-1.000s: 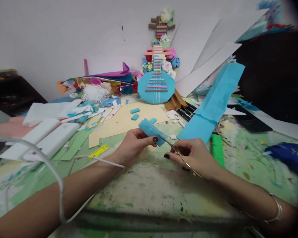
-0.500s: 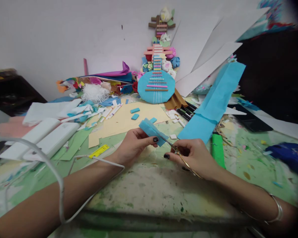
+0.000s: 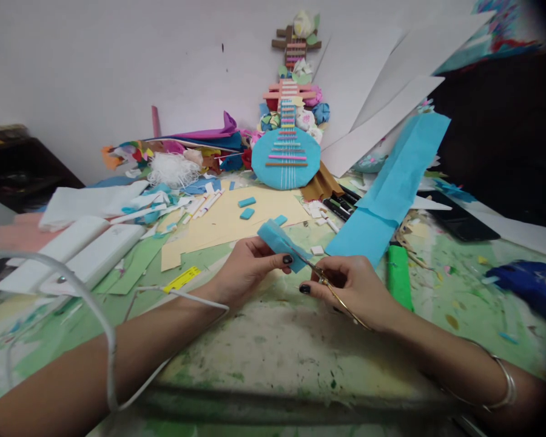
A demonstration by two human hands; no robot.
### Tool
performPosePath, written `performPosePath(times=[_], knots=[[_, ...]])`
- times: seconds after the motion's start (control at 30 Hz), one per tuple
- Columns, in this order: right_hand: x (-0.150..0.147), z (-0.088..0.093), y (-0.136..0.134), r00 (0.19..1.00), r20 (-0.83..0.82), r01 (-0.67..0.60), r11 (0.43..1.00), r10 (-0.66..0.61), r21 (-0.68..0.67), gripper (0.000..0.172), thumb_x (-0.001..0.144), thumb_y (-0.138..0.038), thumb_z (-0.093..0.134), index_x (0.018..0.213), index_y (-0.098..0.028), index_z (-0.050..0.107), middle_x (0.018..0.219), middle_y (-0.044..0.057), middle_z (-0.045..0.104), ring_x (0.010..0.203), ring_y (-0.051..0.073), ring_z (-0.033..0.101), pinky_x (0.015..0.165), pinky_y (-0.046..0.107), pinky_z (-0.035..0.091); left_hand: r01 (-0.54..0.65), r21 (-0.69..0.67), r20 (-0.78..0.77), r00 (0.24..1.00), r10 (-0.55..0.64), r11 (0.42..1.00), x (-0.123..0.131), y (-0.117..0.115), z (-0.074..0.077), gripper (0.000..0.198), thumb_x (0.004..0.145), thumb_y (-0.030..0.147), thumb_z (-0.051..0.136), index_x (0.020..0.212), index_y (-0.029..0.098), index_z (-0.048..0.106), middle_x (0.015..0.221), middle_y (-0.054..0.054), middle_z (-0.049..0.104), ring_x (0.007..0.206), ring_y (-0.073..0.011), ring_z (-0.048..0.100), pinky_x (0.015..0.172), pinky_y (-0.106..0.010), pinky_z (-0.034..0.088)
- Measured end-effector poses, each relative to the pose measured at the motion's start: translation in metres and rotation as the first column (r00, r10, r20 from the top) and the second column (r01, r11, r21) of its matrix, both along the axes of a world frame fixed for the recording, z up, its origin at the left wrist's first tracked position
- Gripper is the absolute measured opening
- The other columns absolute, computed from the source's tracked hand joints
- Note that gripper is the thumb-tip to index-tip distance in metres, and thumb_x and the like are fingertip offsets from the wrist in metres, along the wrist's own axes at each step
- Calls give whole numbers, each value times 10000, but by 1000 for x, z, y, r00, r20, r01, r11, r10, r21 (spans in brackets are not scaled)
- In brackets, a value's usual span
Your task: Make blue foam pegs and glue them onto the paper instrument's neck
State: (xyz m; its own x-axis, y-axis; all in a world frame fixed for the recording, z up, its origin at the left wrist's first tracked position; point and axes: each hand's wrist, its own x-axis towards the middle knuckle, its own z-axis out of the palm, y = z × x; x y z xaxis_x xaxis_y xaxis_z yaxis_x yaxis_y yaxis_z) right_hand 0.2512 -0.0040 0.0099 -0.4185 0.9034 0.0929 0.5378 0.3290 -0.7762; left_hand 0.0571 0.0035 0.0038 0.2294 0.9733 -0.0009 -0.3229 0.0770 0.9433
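Between the thumb and fingers of my left hand (image 3: pixel 257 264) is a folded piece of blue crepe paper (image 3: pixel 276 235), held above the table. My right hand (image 3: pixel 350 282) is closed round gold-handled scissors (image 3: pixel 330 284), whose blades point left and lie at the blue paper's right end. Part of the handle is hidden by my fingers. Small blue pieces (image 3: pixel 247 202) rest on the cream paper (image 3: pixel 209 233) beyond my left hand. To the right of them a long blue crepe paper strip (image 3: pixel 386 194) leans upward from the table.
A blue paper lute (image 3: pixel 286 159) stands against the wall. White boxes (image 3: pixel 93 255) and a white cable (image 3: pixel 111 340) are on the left, the cable crossing my left forearm. On the right are a green block (image 3: pixel 399 276), a phone (image 3: pixel 464 220) and a blue glue gun (image 3: pixel 523 282).
The folded blue paper has shifted slightly to the right and tilted a little in my left hand. My right hand keeps the scissors at its end, almost unmoved.
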Motion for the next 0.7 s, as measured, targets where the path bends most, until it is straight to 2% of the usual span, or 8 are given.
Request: performPosePath(times=[0.2,0.53,0.7], knots=[[-1,2,0,996,-85,-40,992,30,-118,368,701,-500,641,665,-135,618,505,-38,396,496,87,342,449,227,244,5,12,13,1000,-5,1000,-1,0,0,193,589,215,807,731,114,724,676,-51,690,603,-128,586,618,-263,449],[-2,0,0,997,-80,-31,994,23,-108,361,713,-493,639,665,-135,613,515,-40,389,494,83,335,452,227,236,4,6,11,1000,-4,1000,0,0,-3,172,580,199,814,694,116,716,660,-43,687,585,-115,580,587,-242,439],[-2,-1,0,998,-62,-14,998,10,-66,398,717,-521,627,605,-143,581,488,-42,365,488,82,320,451,230,216,18,19,19,1000,-18,1000,-1,0,-4,148,602,177,802,703,115,715,662,-36,687,587,-104,583,586,-227,444]])
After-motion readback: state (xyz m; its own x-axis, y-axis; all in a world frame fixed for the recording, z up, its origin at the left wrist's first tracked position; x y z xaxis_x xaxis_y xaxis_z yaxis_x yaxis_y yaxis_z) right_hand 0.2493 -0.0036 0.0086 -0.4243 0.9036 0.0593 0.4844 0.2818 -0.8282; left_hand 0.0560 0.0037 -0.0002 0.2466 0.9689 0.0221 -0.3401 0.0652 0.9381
